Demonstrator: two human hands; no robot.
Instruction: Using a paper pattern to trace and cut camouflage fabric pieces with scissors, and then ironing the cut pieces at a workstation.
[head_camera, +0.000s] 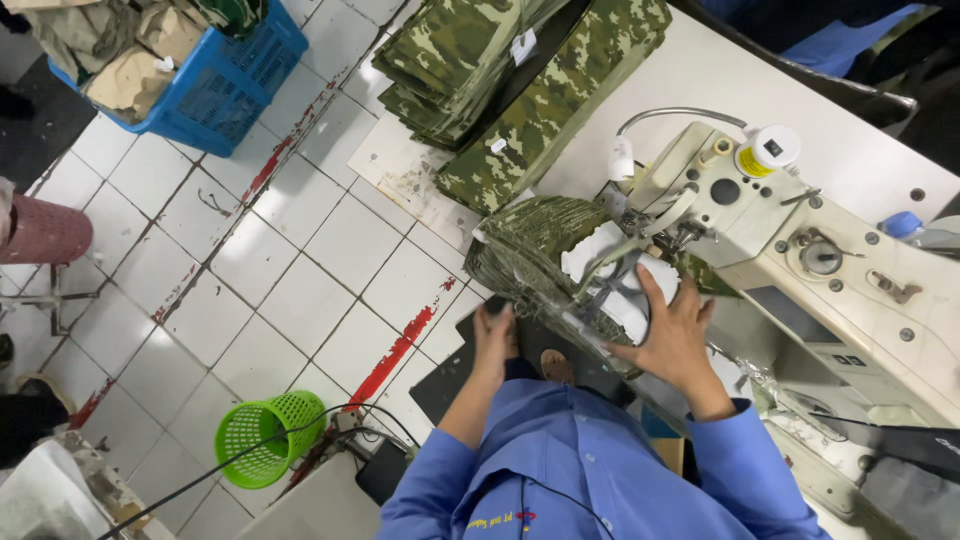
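Observation:
I sit at a cream sewing machine (800, 240) with a folded camouflage fabric piece (535, 245) under its needle area. My left hand (492, 335) grips the near edge of that fabric, fingers curled over it. My right hand (672, 335) lies flat with fingers spread on the white lining part (605, 250) of the piece, right beside the presser foot. Both arms wear blue sleeves.
Stacks of camouflage pieces (500, 70) lie on the white table (720, 80) beyond. A blue crate (225, 85) of fabric and a green mesh bin (262, 435) stand on the tiled floor at left. A yellow-white thread spool (765, 150) sits on the machine.

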